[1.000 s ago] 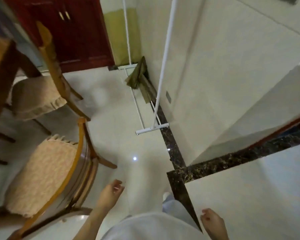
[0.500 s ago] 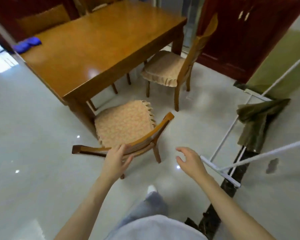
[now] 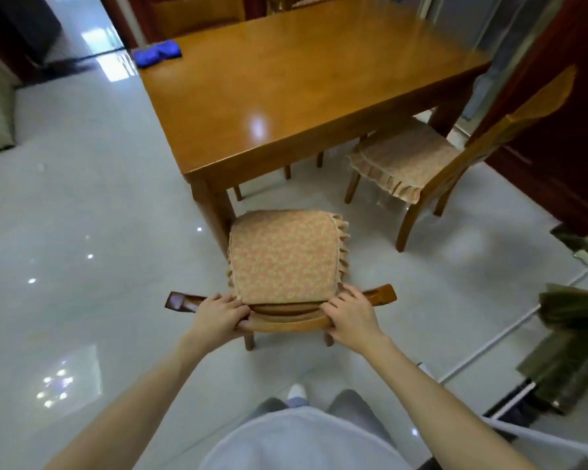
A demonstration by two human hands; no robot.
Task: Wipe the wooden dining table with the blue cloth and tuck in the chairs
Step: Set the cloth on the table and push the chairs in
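Wooden chair (image 3: pixel 282 262) stands at the near corner of the table (image 3: pixel 302 83); our left hand (image 3: pixel 218 316) and right hand (image 3: pixel 352 317) grip its back rail, fingers curled round it. Blue cloth (image 3: pixel 157 53) lies on the table's far left corner.

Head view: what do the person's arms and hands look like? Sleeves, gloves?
No sleeves or gloves in view: the left hand and right hand are bare up the arm, with no watch, bracelet or ring showing. A pale top sits at the bottom edge.
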